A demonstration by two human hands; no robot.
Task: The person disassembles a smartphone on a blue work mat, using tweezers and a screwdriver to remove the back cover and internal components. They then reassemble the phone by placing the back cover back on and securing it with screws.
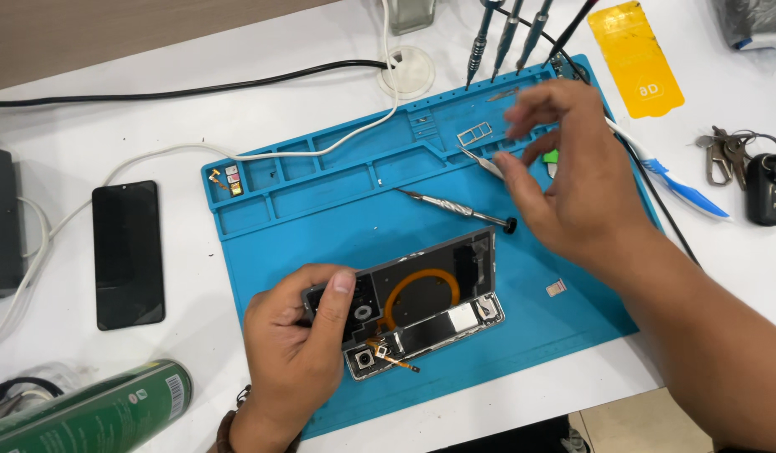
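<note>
Left hand gripping opened phone, right hand pinching tweezers

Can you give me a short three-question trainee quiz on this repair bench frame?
1. True or false: the left hand steadies the opened phone on the blue mat.
2. What does the right hand pinch? A) tweezers B) keys C) toothbrush
3. Which tool lies on the mat between the hands?

Key: 1 true. 2 A. 3 the screwdriver.
</note>
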